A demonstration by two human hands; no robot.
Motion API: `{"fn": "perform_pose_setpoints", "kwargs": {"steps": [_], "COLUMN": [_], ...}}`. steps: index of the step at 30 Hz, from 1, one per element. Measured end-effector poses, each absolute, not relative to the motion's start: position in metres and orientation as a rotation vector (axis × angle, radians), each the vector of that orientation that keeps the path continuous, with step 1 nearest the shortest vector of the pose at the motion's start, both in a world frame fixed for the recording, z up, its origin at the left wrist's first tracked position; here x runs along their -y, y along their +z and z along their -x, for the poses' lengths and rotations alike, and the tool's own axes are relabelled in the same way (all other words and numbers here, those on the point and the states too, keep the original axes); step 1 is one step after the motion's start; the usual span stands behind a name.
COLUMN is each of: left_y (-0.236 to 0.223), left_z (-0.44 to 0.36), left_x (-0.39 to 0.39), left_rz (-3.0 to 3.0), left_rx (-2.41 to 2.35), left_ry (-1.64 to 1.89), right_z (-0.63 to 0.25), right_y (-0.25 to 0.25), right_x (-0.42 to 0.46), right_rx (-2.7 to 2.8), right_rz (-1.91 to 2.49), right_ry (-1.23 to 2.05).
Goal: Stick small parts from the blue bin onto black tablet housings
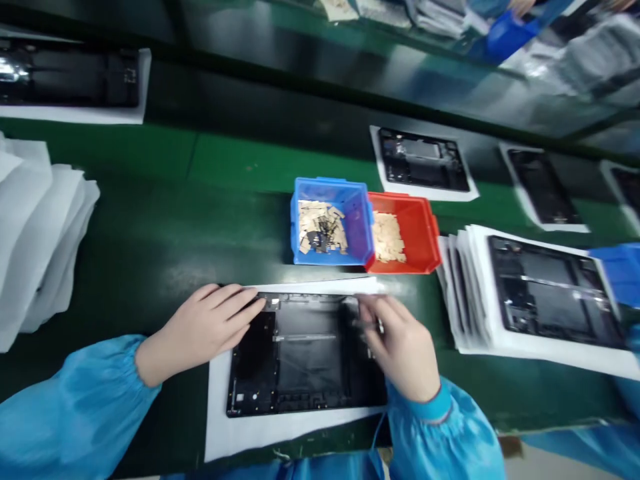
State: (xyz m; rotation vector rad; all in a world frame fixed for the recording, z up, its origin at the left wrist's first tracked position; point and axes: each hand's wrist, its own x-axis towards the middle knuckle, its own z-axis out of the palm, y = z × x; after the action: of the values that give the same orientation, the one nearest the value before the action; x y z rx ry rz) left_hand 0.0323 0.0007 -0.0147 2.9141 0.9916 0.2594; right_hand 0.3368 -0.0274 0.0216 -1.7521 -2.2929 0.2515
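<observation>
A black tablet housing (310,363) lies inner side up on a white sheet (225,437) in front of me. My left hand (210,327) rests flat across the housing's upper left corner, fingers stretched out and holding nothing. At the upper right part of the housing, my right hand (400,337) is closed in a pinch. Between its thumb and fingers is a thin dark tweezers-like tool (364,325), partly hidden and blurred. Its end is over the housing's upper right edge; I cannot tell whether it touches.
Beyond the housing, a blue bin (357,220) and a red bin (420,230) hold small pale pieces; the blue one also has dark scraps. A stack with another housing (555,293) stands right. White sheets (45,233) are piled left. More housings (425,160) lie along the back.
</observation>
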Motion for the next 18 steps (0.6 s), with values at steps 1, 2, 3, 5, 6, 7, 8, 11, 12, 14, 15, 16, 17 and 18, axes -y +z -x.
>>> {"fn": "perform_pose_setpoints", "kwargs": {"steps": [1,2,3,5,6,7,8,11,12,14,15,16,17,18], "left_y": [-0.017,-0.019,-0.02,-0.024,-0.025,-0.025,-0.025,-0.021,-0.018,-0.013,-0.011,-0.01,-0.008,-0.008], "left_z": [-0.032,-0.031,-0.03,-0.027,-0.024,-0.021,-0.018,-0.018,-0.023,-0.041,-0.053,-0.066,-0.08,-0.093], "left_x": [-0.002,-0.002,-0.001,0.003,0.006,0.01,0.013,0.018,0.016,0.008,0.002,-0.003,-0.008,-0.012], "left_rz": [-2.918,-2.92,-2.923,-2.932,-2.938,-2.941,-2.94,-2.923,-2.913,-2.885,-2.867,-2.847,-2.831,-2.823], "left_rx": [-0.974,-0.961,-0.955,-0.954,-0.956,-0.959,-0.961,-0.997,-1.028,-1.082,-1.105,-1.118,-1.122,-1.118], "left_ry": [0.264,0.267,0.27,0.281,0.294,0.301,0.303,0.3,0.309,0.342,0.352,0.338,0.302,0.249], "right_z": [-0.354,-0.369,-0.38,-0.391,-0.392,-0.392,-0.391,-0.39,-0.391,-0.393,-0.393,-0.394,-0.394,-0.395], "right_y": [0.018,0.014,0.009,-0.001,-0.004,-0.006,-0.007,-0.006,-0.005,-0.005,-0.006,-0.006,-0.006,-0.006], "right_x": [0.024,0.02,0.015,0.008,0.006,0.005,0.004,0.005,0.005,0.005,0.004,0.004,0.005,0.007], "right_rx": [2.23,2.186,2.149,2.084,2.052,2.026,2.007,1.987,1.984,1.981,1.98,1.975,1.967,1.957], "right_rz": [1.857,1.928,1.968,1.958,1.931,1.899,1.868,1.799,1.781,1.755,1.749,1.75,1.757,1.77], "right_ry": [0.252,0.26,0.287,0.385,0.432,0.472,0.503,0.568,0.591,0.622,0.626,0.622,0.608,0.589]}}
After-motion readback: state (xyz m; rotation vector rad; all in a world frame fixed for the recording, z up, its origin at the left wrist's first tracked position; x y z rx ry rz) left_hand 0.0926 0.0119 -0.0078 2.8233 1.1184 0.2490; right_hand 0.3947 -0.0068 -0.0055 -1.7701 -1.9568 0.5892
